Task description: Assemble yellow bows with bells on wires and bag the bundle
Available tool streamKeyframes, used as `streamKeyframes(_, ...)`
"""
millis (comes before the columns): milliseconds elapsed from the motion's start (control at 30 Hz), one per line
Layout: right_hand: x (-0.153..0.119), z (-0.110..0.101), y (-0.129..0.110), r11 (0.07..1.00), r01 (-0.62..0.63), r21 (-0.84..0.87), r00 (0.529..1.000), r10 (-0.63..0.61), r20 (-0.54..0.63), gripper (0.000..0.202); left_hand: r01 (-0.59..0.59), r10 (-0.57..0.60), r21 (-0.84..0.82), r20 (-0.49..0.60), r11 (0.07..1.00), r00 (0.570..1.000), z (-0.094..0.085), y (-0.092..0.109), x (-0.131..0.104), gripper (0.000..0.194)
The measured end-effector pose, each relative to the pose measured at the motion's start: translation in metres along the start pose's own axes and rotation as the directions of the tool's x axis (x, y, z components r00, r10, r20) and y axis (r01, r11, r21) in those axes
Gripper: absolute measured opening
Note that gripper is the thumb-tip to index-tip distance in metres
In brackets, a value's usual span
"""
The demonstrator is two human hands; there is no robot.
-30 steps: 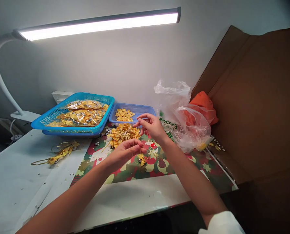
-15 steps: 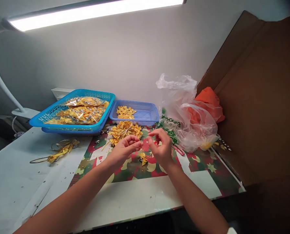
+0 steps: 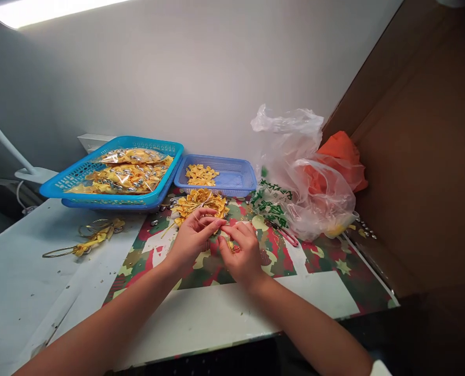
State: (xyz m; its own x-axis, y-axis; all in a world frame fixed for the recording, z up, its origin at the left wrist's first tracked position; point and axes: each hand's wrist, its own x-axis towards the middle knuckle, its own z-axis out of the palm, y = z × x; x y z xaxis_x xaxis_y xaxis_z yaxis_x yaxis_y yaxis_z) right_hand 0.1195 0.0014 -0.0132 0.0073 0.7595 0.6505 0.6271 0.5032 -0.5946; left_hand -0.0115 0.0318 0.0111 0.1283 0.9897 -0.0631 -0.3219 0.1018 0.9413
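My left hand (image 3: 195, 233) is closed in a pinch, its thumb and forefinger on a thin gold cord that is barely visible. Fingertip to fingertip with it, my right hand (image 3: 242, 250) is also closed, apparently on the same cord; its fingers hide most of it. Just below the fingertips a small yellow ribbon bow (image 3: 232, 245) shows partly behind the right hand. Behind my left hand lies a heap of yellow bows with gold cords (image 3: 204, 201) on the camouflage-patterned sheet (image 3: 201, 271).
At the back left, a blue basket (image 3: 56, 187) holds bagged bows and bells. Beside it a smaller blue basket (image 3: 236, 180) contains loose yellow bows. Pink-handled scissors (image 3: 289, 237) lie by plastic bags (image 3: 295, 177). Corded bows (image 3: 95, 237) rest at left; cardboard (image 3: 420, 156) stands at right.
My right hand has moved left and its fingers have come together against my left fingertips. The bow below is now more hidden. The camera view has tilted down slightly.
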Motion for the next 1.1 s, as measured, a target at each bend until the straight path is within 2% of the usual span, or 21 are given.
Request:
streamKeyframes(100,-0.003,0.003,0.002,1.0,0.018,-0.002,1.0,-0.018,0.015,0.024,0.016,-0.016,-0.008,-0.015,1.0,1.0,0.0,0.0,0.0,0.053)
streamKeyframes(300,0.003,0.004,0.013,0.942,0.196,-0.271,0.981,-0.19,0.049,0.014,0.131,-0.132,-0.08,-0.013,0.988,0.991,-0.002,-0.005,0.004,0.053)
streamKeyframes(433,0.011,0.0,0.02,0.89,0.279,-0.361,0.959,-0.277,0.058,0.018,0.157,-0.16,-0.157,-0.003,0.975,0.987,0.001,-0.005,0.005,0.053)
streamKeyframes(600,0.012,-0.005,0.023,0.886,0.283,-0.366,0.958,-0.248,0.14,0.018,0.185,-0.192,-0.218,-0.009,0.958,0.981,0.003,-0.003,0.006,0.041)
streamKeyframes(767,0.011,-0.002,0.024,0.881,0.311,-0.358,0.949,-0.268,0.164,0.018,0.252,-0.255,-0.265,0.023,0.931,0.967,0.003,-0.002,0.006,0.034)
streamKeyframes(867,0.013,0.0,0.025,0.874,0.321,-0.365,0.94,-0.248,0.233,0.017,0.263,-0.265,-0.287,0.033,0.921,0.964,0.002,-0.002,0.006,0.028)
streamKeyframes(967,0.014,-0.002,0.024,0.876,0.337,-0.346,0.92,-0.228,0.319,0.011,0.26,-0.256,-0.286,0.049,0.922,0.965,0.001,-0.002,0.006,0.027)
streamKeyframes(1100,0.016,-0.005,0.022,0.88,0.327,-0.343,0.913,-0.2,0.356,0.009,0.264,-0.262,-0.271,0.044,0.926,0.964,0.002,-0.002,0.005,0.028)
